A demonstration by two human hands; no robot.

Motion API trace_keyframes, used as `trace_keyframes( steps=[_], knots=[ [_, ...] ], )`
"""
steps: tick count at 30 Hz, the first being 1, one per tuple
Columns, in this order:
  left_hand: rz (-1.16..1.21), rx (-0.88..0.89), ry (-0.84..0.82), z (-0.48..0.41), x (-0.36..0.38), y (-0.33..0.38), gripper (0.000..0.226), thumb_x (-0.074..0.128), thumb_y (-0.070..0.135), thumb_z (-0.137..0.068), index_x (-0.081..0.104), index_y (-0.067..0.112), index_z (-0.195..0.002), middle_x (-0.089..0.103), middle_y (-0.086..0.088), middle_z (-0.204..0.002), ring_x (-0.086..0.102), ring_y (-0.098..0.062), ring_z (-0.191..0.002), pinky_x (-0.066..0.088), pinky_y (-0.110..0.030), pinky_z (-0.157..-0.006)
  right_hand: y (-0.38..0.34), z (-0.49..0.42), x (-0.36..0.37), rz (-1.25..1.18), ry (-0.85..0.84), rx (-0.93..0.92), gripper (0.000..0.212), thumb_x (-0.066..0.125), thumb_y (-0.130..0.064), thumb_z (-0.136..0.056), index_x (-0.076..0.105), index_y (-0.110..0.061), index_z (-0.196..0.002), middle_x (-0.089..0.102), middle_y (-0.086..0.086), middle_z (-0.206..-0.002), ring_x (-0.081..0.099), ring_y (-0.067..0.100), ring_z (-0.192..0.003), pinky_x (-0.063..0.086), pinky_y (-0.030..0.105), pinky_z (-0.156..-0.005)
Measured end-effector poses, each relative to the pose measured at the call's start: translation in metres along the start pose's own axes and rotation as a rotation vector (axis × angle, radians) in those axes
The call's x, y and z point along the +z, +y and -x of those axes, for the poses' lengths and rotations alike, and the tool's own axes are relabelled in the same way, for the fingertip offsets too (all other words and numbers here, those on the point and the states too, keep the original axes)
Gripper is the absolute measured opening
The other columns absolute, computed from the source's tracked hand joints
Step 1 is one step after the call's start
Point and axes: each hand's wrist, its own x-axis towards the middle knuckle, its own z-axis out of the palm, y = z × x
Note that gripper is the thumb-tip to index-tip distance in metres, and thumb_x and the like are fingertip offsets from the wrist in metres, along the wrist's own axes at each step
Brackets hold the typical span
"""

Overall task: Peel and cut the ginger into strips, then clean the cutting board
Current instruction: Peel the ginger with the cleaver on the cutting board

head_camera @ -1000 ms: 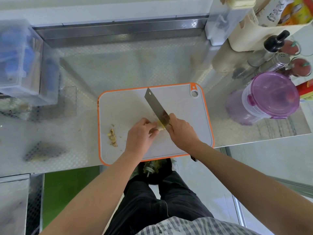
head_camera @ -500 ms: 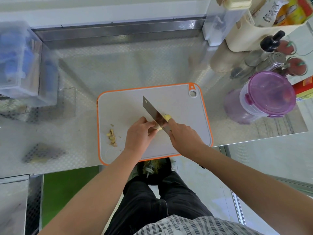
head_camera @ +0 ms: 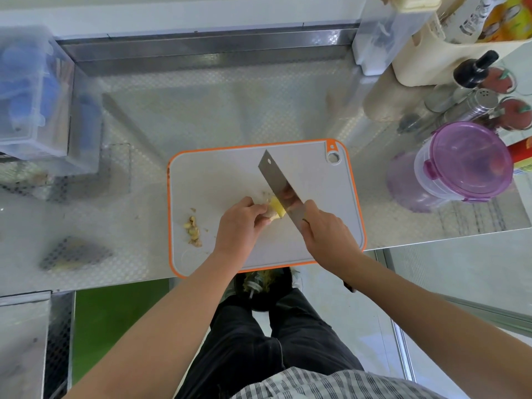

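Observation:
A grey cutting board [head_camera: 316,174] with an orange rim lies on the steel counter. My left hand [head_camera: 240,226] pinches a piece of ginger [head_camera: 275,209] near the board's middle; its cut face shows yellow. My right hand [head_camera: 326,233] grips the handle of a cleaver [head_camera: 280,187], whose blade lies tilted against the right side of the ginger, tip pointing away to the upper left. A small heap of ginger peel [head_camera: 193,230] sits at the board's left side.
A purple-lidded container [head_camera: 463,165] stands right of the board, with bottles, shakers and a beige holder [head_camera: 449,61] behind it. A clear storage box [head_camera: 34,105] is at the far left. A bin [head_camera: 262,286] sits on the floor under the counter's front edge.
The cleaver blade has shifted from the left side of the ginger to its right side, so the yellow cut face now shows. Both hands stayed over the board's middle.

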Motion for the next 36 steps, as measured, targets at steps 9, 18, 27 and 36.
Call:
trace_keyframes(
  steps=[9,18,27,36],
  knots=[
    [-0.007,-0.014,-0.006,-0.002,-0.001,0.004,0.021,0.082,0.015,-0.073,0.076,0.009,-0.092,0.060,-0.007,-0.075,0.060,-0.028,-0.062,0.047,-0.032,-0.057,-0.009,-0.002,0.001,0.102,-0.069,-0.029,0.019,0.037,-0.014,-0.097,0.034,-0.013,-0.116,0.043,0.000,-0.076,0.047,0.026,-0.064,0.034,0.034,-0.057],
    [-0.002,-0.013,-0.009,-0.001,0.000,0.004,0.021,0.081,0.009,-0.072,0.075,0.007,-0.091,0.060,-0.008,-0.074,0.059,-0.028,-0.062,0.049,-0.034,-0.056,-0.014,-0.002,-0.002,0.132,-0.116,0.002,0.020,0.039,-0.008,-0.095,0.035,-0.011,-0.115,0.049,0.005,-0.079,0.049,0.025,-0.063,0.037,0.032,-0.056],
    [-0.045,0.029,-0.020,-0.002,0.000,0.004,0.017,0.080,0.006,-0.072,0.074,0.007,-0.088,0.062,-0.007,-0.075,0.059,-0.026,-0.060,0.045,-0.029,-0.054,-0.014,-0.008,0.005,0.116,-0.099,0.000,0.023,0.038,-0.006,-0.094,0.037,-0.010,-0.117,0.045,0.003,-0.073,0.048,0.022,-0.062,0.036,0.032,-0.054],
    [-0.020,0.032,-0.012,-0.003,-0.001,0.002,0.017,0.081,0.006,-0.071,0.075,0.007,-0.087,0.062,-0.007,-0.074,0.059,-0.027,-0.059,0.042,-0.027,-0.053,-0.014,-0.009,0.004,0.165,-0.118,-0.016,0.025,0.040,-0.004,-0.093,0.037,-0.011,-0.117,0.036,-0.002,-0.067,0.049,0.021,-0.063,0.041,0.033,-0.056]
  ],
)
